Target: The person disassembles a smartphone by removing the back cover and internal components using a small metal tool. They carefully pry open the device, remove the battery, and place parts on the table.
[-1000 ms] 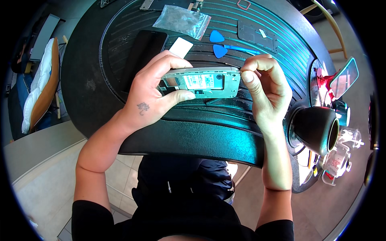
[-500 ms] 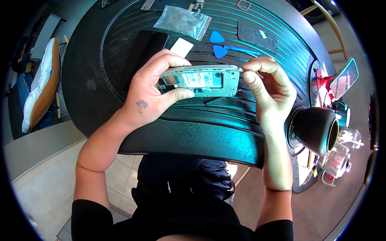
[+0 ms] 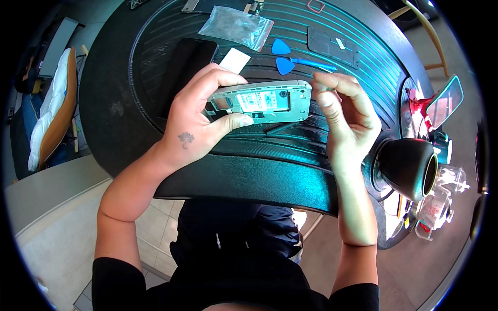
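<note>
Above the surface (image 3: 106, 88), I see the phone (image 3: 263, 102) tilted, its left part clamped in the left hand (image 3: 191, 115), thumb in front. I judge it light, stiff, slick and fragile inside, best taken by its edges. Just beside its right end, the right hand (image 3: 350, 115) curls, fingertips close; whether they pinch anything, I cannot tell.

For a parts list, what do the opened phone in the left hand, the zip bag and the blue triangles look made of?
Opened phone: mostly smooth and pale with a soft sheen, perhaps plastic or painted metal; I can't tell which. Zip bag: glossy clear plastic film, since it's see-through, wrinkled and catches highlights. Blue triangles: probably smooth plastic, from their solid, even colour.
</note>
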Demonstrator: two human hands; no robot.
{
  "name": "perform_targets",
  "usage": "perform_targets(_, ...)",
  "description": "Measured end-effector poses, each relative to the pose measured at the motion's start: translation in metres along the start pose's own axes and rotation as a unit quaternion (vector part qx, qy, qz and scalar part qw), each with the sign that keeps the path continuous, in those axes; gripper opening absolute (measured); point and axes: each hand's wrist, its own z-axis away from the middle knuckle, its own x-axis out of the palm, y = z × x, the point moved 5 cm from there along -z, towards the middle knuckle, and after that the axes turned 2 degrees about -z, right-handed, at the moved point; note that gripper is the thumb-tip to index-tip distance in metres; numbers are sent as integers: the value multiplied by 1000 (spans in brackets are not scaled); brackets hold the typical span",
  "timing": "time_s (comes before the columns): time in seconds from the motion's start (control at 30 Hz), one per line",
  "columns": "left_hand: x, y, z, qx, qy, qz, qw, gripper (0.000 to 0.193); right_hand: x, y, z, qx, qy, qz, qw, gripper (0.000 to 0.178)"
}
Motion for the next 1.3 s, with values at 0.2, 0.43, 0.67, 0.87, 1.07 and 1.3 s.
perform_targets(0.2, 2, -4, 0, -38, -30, 62, 997, 42, 15, 16, 2, 292, -92, -282, 909, 37)
perform_targets(0.43, 3, -4, 0, -43, -42, 41, 997, 41, 26, 21, 14, 361, -93, -379, 847, 37)
perform_targets(0.67, 6, -2, 1, -24, -39, 2, 999, 39, 30, 26, 20, 369, -51, -367, 852, 38)
perform_targets(0.87, 7, -7, -5, -77, -44, 115, 989, 42, 28, 13, 11, 388, -74, -418, 818, 45)
perform_targets(1.07, 9, -23, -3, -176, -70, 240, 952, 50, 27, 1, 10, 332, -87, -332, 879, 46)
perform_targets(1.3, 11, -24, -2, -197, -89, 304, 928, 49, 28, 8, 22, 322, -52, -368, 871, 31)
